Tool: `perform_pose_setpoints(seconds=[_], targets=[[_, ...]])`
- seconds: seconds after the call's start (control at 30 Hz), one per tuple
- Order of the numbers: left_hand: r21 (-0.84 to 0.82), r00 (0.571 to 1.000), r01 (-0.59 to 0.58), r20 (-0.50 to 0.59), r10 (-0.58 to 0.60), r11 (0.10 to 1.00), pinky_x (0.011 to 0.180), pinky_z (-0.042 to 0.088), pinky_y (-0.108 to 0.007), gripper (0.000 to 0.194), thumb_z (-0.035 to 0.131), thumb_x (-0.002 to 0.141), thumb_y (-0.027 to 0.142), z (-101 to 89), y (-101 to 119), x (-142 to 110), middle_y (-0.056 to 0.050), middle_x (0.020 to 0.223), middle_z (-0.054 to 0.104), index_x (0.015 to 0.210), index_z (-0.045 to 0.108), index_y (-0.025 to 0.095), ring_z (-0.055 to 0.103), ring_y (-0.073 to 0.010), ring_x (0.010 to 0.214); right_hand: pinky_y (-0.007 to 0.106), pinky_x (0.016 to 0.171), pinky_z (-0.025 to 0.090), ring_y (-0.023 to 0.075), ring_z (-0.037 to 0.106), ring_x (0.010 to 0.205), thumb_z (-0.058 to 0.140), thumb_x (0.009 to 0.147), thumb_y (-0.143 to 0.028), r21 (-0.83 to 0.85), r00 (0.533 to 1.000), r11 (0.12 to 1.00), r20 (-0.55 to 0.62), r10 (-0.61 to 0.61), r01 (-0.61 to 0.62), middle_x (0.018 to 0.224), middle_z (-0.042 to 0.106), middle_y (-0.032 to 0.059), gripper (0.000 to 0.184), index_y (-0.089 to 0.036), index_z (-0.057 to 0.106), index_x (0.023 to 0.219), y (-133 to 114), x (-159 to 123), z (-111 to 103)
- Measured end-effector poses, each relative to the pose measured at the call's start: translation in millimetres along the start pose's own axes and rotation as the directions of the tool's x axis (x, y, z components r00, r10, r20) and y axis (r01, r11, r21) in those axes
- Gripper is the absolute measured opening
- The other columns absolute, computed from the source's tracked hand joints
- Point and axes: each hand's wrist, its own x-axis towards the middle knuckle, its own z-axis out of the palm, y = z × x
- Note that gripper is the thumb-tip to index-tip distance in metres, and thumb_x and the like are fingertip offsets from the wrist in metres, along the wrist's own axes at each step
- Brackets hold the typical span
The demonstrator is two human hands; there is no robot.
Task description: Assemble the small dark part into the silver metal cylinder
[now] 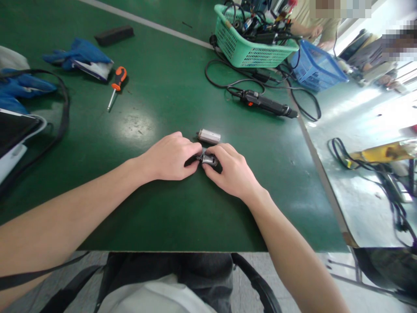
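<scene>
My left hand [176,157] and my right hand [232,168] meet over the green table, both closed in a pinch on one small metal cylindrical part [210,160]. Its left end lies between my left thumb and fingers, while the right fingers grip its body, so much of it is hidden. The part is dark at the left and silvery at the right, with a slot showing. Just beyond my fingertips a silver metal cylinder [209,136] lies on its side, a dark tip pointing left.
An orange-and-black screwdriver [117,86], blue gloves [81,56] and a dark block [114,35] lie far left. At the back right are a corded black power screwdriver [265,103], a green basket [254,54] of tools and a blue basket [317,67]. People sit beyond.
</scene>
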Motion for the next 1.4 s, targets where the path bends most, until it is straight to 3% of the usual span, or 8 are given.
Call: perform_pose_setpoints(seconds=[1.4], targets=[[0.037,0.998,-0.049,-0.033,0.050,0.998,0.074,0.043,-0.036,0.020,0.051,0.096,0.031,4.6,-2.9,-1.4,-0.003,0.075,0.069,0.084,0.061,0.019,0.061,-0.0184,0.066,0.045,0.094,0.054,0.0293,0.065,0.103,0.063,0.097,-0.023,0.042,0.999,0.999,-0.005,-0.032,0.032,0.107,0.069,0.0116,0.016,-0.018,0.066,0.111,-0.8,2.0,-0.3]])
